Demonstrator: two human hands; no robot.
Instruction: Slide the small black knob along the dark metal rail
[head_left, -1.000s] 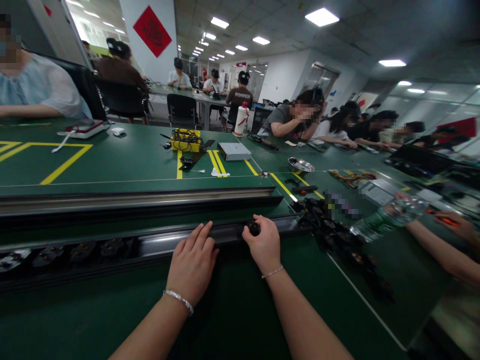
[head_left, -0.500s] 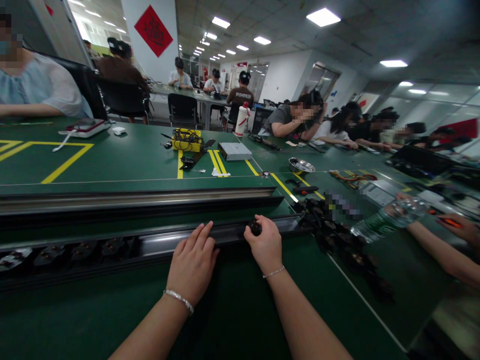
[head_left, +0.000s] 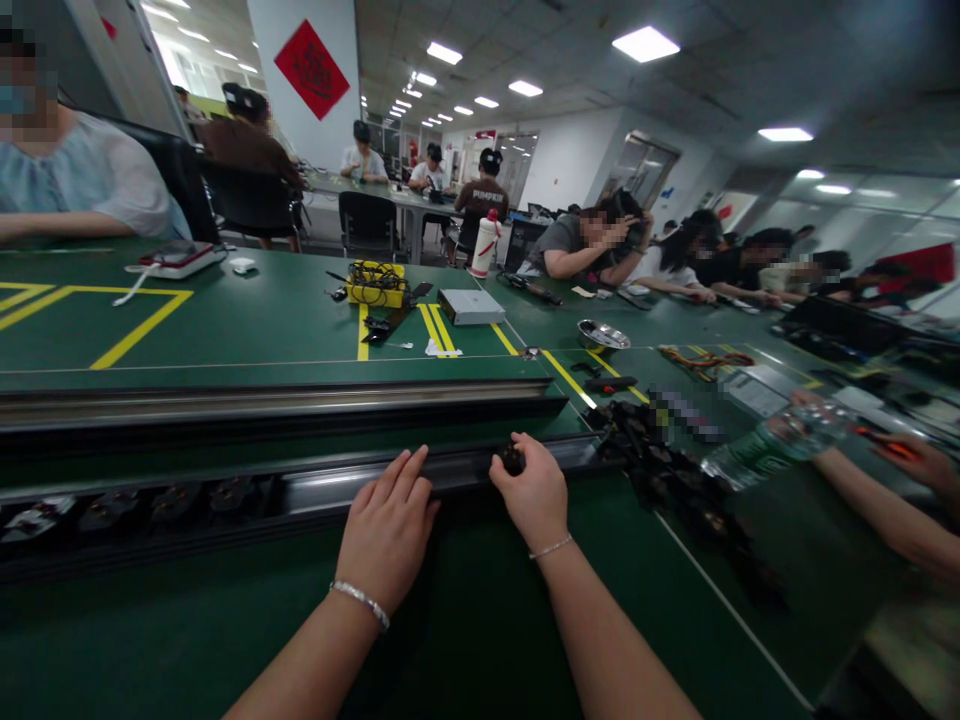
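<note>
Your right hand (head_left: 531,490) pinched a small dark part (head_left: 513,459) at the black rail (head_left: 319,488), just right of centre frame. The rail's long axis ran left to right; your left hand (head_left: 388,510), fingers extended, holding nothing visible, lay nearer the dark modules (head_left: 234,494) at left.

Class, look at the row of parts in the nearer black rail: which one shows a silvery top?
The leftmost part in view, near the picture's left edge: its top looks silvery, while the row's other parts look dark.
</note>
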